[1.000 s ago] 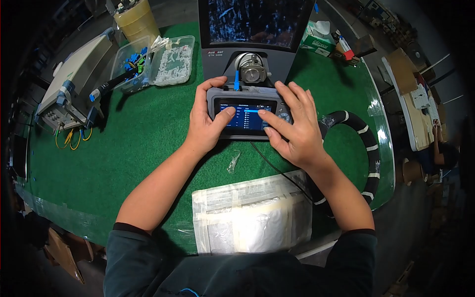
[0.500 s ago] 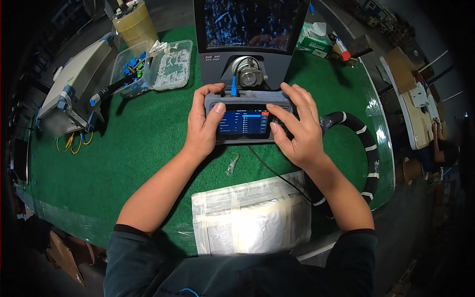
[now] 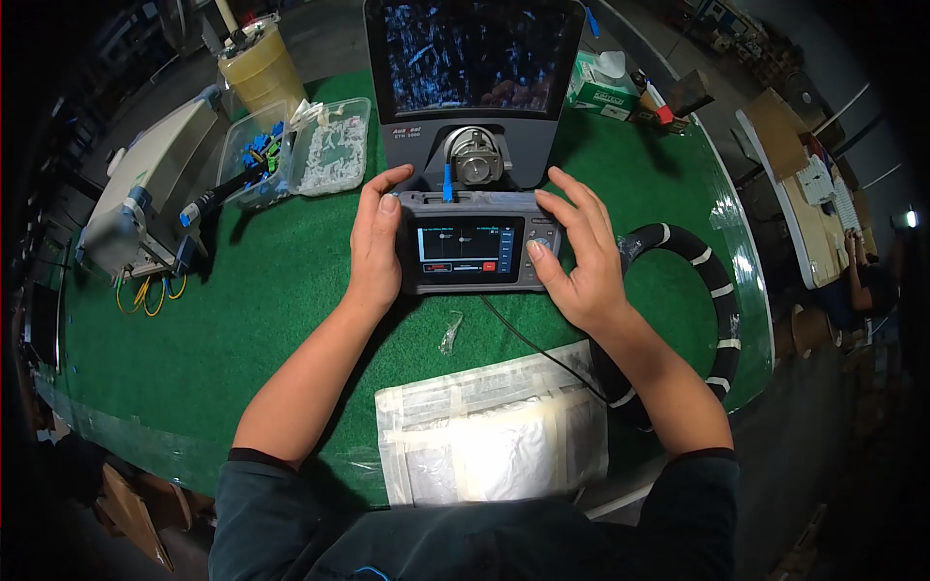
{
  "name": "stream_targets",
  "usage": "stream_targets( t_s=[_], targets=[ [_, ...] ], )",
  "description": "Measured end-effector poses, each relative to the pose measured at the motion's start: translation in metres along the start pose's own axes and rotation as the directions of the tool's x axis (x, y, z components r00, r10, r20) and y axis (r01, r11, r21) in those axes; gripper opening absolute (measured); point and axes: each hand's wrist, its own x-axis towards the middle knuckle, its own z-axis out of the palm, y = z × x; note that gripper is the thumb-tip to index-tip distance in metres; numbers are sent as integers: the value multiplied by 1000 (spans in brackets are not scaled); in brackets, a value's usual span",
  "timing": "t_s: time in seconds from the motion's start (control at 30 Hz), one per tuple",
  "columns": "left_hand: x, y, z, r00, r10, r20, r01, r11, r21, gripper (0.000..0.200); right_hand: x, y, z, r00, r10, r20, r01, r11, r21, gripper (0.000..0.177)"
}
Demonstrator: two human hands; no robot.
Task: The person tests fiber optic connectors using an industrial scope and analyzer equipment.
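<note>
A dark grey handheld fibre-optic tester [image 3: 470, 249] stands before me, its lit screen facing up at me. My left hand [image 3: 375, 252] grips its left side, thumb along the front edge and fingers behind. On the right side, my right hand [image 3: 591, 266] holds the casing, with the thumb at the keypad buttons and the fingers over the top corner. A blue fibre connector [image 3: 448, 182] stands upright in the top edge of the tester. Directly behind is a larger grey machine [image 3: 402, 155] with a big dark screen and a round metal fixture [image 3: 477, 163].
Clear tubs [image 3: 334, 155] of blue, green and white small parts are at back left, beside a tilted white instrument [image 3: 160, 165]. A black coiled hose [image 3: 722, 290] lies right. A taped white packet [image 3: 489, 441] is nearest me. A tissue box [image 3: 603, 92] stands behind.
The tester has tipped more towards me, and its screen has gone from a list to a trace display. My left thumb has left the screen edge; my right fingers have shifted off the screen.
</note>
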Motion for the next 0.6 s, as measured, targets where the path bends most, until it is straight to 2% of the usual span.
stream_targets(
  t_s=[0.17, 0.23, 0.27, 0.33, 0.37, 0.43, 0.47, 0.5, 0.53, 0.57, 0.6],
  targets=[
    [2, 21, -2, 997, -49, -55, 40, 988, -147, 44, 0, 0, -1, 999, 40, 5, -40, 998, 56, 48],
    [6, 30, -3, 973, 177, -147, -191, 978, -89, 41, -1, 0, -1, 999, 44, 6, -44, 997, 59, 48],
    [5, 38, -4, 973, 178, -149, -192, 977, -87, 41, 0, 0, -1, 999, 49, 7, -49, 997, 59, 48],
    [-3, 67, -5, 944, 330, 22, -328, 941, -82, 35, 0, -1, -2, 998, 58, 12, -59, 996, 64, 48],
    [-6, 85, -7, 912, 380, 153, -367, 924, -110, 33, 0, -1, -2, 997, 69, 18, -70, 995, 68, 48],
    [-10, 131, -9, 789, 503, 352, -478, 863, -163, 32, 1, -2, -3, 997, 70, 19, -71, 995, 67, 48],
    [-8, 150, -5, 711, 606, 358, -565, 795, -222, 32, 1, -2, -2, 997, 77, 19, -78, 995, 62, 48],
    [-12, 167, 5, 713, 635, 298, -497, 757, -423, 31, 0, 0, -1, 996, 85, 18, -86, 994, 63, 48],
    [-16, 180, 6, 704, 654, 277, -477, 725, -497, 27, 0, 0, 0, 996, 85, 23, -86, 994, 73, 48],
    [-34, 198, 20, 805, 587, 86, -490, 739, -463, 20, 0, 1, 0, 996, 87, 13, -88, 994, 68, 47],
    [-49, 210, 32, 858, 500, -117, -498, 754, -429, 14, 0, 0, 0, 996, 89, 3, -89, 994, 60, 47]
  ],
)
